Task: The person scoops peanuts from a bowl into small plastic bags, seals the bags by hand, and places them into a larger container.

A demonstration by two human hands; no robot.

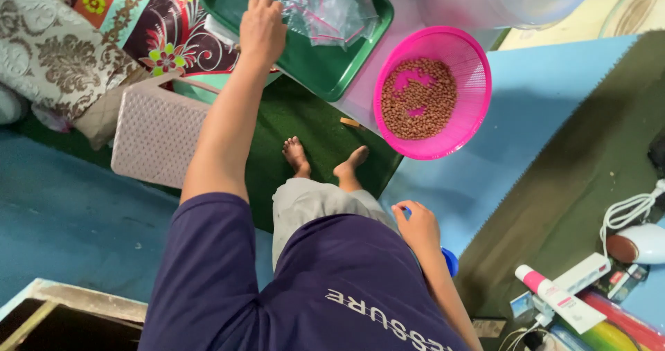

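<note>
Overhead, a person stood barefoot on a dark green mat (291,115) laid on the blue floor (69,205). At the far edge of that mat sat a green tray (312,67), its middle heaped with empty clear plastic bags (325,8); none of them looked filled. Just beside the tray's right corner, a pink basket (474,81) held a shallow layer of brown beans (419,98), so the bagging seemed barely begun. The left hand (262,25) hovered over the tray's left rim, fingers curled shut, touching the edge of the bags. The right hand (418,226), low by the hip, was closed around a small blue object (449,261).
</note>
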